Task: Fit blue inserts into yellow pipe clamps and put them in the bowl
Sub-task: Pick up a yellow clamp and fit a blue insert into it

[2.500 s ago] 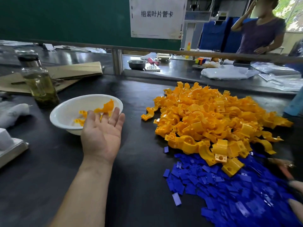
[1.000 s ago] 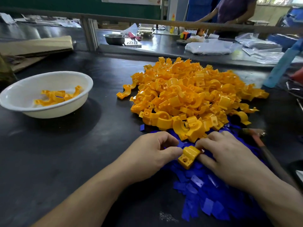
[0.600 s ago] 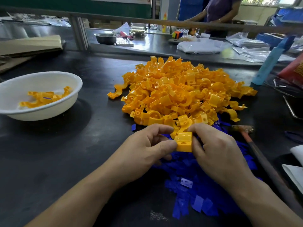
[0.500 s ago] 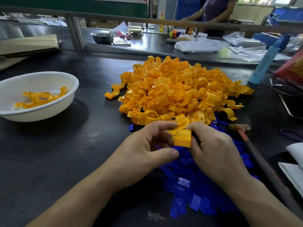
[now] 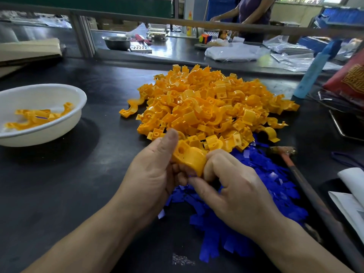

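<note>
Both hands hold one yellow pipe clamp (image 5: 188, 157) above the near edge of the piles. My left hand (image 5: 151, 174) grips its left end, thumb on top. My right hand (image 5: 228, 186) pinches its right side, and a sliver of a blue insert (image 5: 192, 175) shows under the clamp at my fingertips. A large heap of yellow clamps (image 5: 204, 107) lies behind the hands. A pile of blue inserts (image 5: 266, 174) spreads beneath and to the right of them. The white bowl (image 5: 65, 123) at the left holds several yellow clamps.
A hammer (image 5: 291, 164) lies along the right of the blue pile. Papers and a red packet sit at the far right, a blue bottle (image 5: 313, 73) behind them. Cardboard lies at the back left. Beyond a rail, a person stands at another bench.
My left hand came back from the bowl to the piles. Both hands picked up a clamp, raised it and turned it so its curved back faces up.
</note>
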Demonstrator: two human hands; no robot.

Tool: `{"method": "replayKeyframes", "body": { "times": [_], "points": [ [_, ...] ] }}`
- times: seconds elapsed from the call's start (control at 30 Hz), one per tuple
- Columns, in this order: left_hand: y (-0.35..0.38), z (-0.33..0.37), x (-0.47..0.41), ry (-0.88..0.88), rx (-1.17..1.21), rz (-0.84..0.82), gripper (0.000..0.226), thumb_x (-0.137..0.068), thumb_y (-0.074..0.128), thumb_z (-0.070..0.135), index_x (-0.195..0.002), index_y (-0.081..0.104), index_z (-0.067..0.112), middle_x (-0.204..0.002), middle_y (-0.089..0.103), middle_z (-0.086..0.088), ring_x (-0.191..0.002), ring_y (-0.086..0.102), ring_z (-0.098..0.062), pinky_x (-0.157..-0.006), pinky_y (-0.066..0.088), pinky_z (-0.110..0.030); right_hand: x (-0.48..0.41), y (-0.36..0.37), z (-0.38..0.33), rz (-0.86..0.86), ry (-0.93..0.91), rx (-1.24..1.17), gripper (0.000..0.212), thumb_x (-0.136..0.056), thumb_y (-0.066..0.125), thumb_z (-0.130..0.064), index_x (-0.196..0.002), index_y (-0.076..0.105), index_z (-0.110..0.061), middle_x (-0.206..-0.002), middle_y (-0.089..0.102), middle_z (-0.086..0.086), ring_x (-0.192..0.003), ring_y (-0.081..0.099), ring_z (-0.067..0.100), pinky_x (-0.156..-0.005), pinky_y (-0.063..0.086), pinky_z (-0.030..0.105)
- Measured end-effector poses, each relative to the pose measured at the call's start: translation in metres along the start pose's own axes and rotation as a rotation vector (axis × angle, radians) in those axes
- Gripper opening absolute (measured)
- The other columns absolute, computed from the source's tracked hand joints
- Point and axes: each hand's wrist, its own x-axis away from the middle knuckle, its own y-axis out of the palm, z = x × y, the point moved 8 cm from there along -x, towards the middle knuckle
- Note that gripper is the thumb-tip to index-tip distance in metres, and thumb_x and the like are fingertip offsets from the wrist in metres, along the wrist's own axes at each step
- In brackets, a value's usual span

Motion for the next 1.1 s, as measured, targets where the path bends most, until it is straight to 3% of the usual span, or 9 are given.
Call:
{"method": "replayKeyframes", "body": {
  "times": [0.17, 0.23, 0.3, 0.4, 0.5, 0.6, 0.77, 0.97, 1.1],
  "points": [
    [-0.007, -0.002, 0.001, -0.011, -0.074, 0.043, 0.03, -0.07, 0.077, 0.039, -0.095, 0.071, 0.023, -0.095, 0.073, -0.008, -0.086, 0.07, -0.024, -0.072, 0.057, -0.029, 0.0, 0.004, -0.004, -0.037, -0.029, 0.044, 0.025, -0.091, 0.058, -0.036, -0.077, 0.045, -0.021, -0.076, 0.047, -0.008, -0.056, 0.043, 0.008, -0.044, 0.041, 0.03],
    [-0.015, 0.001, -0.001, -0.002, -0.071, 0.09, 0.027, -0.071, 0.077, 0.031, -0.094, 0.071, 0.02, -0.093, 0.074, -0.01, -0.081, 0.071, -0.022, -0.068, 0.058, -0.027, 0.001, 0.005, 0.004, -0.105, 0.008, 0.153, 0.028, -0.09, 0.051, -0.047, -0.076, 0.041, -0.025, -0.077, 0.048, -0.01, -0.057, 0.044, 0.008, -0.046, 0.043, 0.03],
    [-0.026, 0.007, -0.003, -0.005, -0.044, 0.166, 0.029, -0.071, 0.071, 0.025, -0.097, 0.067, 0.014, -0.084, 0.073, -0.008, -0.072, 0.069, -0.018, -0.061, 0.057, -0.025, 0.0, -0.007, 0.029, -0.144, 0.184, 0.345, 0.038, -0.083, 0.039, -0.067, -0.078, 0.041, -0.029, -0.074, 0.048, -0.01, -0.06, 0.047, 0.006, -0.051, 0.045, 0.028],
    [-0.036, 0.01, -0.003, -0.05, -0.024, 0.216, 0.034, -0.071, 0.066, 0.022, -0.103, 0.063, 0.011, -0.077, 0.072, -0.005, -0.063, 0.067, -0.013, -0.055, 0.057, -0.024, 0.012, -0.017, 0.069, -0.388, 0.456, 0.598, 0.069, -0.067, 0.024, -0.087, -0.113, 0.04, -0.038, -0.085, 0.057, -0.014, -0.079, 0.057, 0.006, -0.063, 0.05, 0.03],
    [-0.037, 0.0, -0.002, -0.14, -0.097, 0.23, 0.036, -0.073, 0.069, 0.021, -0.107, 0.063, 0.011, -0.082, 0.071, -0.009, -0.064, 0.065, -0.015, -0.054, 0.056, -0.024, 0.019, 0.005, 0.065, -0.575, 0.405, 0.646, 0.073, -0.072, 0.029, -0.087, -0.133, 0.023, -0.048, -0.106, 0.062, -0.012, -0.097, 0.06, 0.015, -0.065, 0.048, 0.033],
    [-0.036, -0.013, -0.002, -0.216, -0.186, 0.221, 0.03, -0.08, 0.07, 0.014, -0.11, 0.064, 0.012, -0.089, 0.069, -0.014, -0.072, 0.066, -0.021, -0.056, 0.057, -0.029, 0.017, 0.021, 0.052, -0.546, 0.324, 0.6, 0.057, -0.084, 0.035, -0.073, -0.132, 0.033, -0.044, -0.104, 0.059, -0.012, -0.095, 0.059, 0.015, -0.067, 0.05, 0.032],
    [-0.035, -0.015, -0.003, -0.245, -0.223, 0.213, 0.057, -0.055, 0.075, 0.023, -0.11, 0.064, 0.014, -0.086, 0.076, -0.008, -0.069, 0.071, -0.018, -0.052, 0.055, -0.026, 0.013, 0.024, 0.051, -0.445, 0.297, 0.489, 0.029, -0.096, 0.037, -0.05, -0.11, 0.056, -0.033, -0.1, 0.059, -0.011, -0.089, 0.059, 0.013, -0.074, 0.052, 0.033],
    [-0.031, -0.015, -0.001, -0.265, -0.275, 0.19, 0.057, -0.056, 0.076, 0.027, -0.11, 0.066, 0.014, -0.085, 0.075, -0.006, -0.072, 0.071, -0.018, -0.057, 0.055, -0.027, 0.009, 0.014, 0.047, -0.277, 0.286, 0.4, 0.03, -0.096, 0.032, -0.049, -0.103, 0.054, -0.031, -0.09, 0.059, -0.011, -0.077, 0.057, 0.01, -0.07, 0.051, 0.033],
    [-0.031, -0.015, 0.0, -0.263, -0.27, 0.192, 0.055, -0.057, 0.075, 0.026, -0.11, 0.066, 0.013, -0.084, 0.076, -0.004, -0.07, 0.072, -0.017, -0.055, 0.055, -0.025, 0.006, 0.014, 0.043, -0.23, 0.266, 0.374, 0.036, -0.096, 0.028, -0.045, -0.106, 0.057, -0.028, -0.095, 0.058, -0.01, -0.079, 0.057, 0.011, -0.068, 0.051, 0.032]
  ]
}}
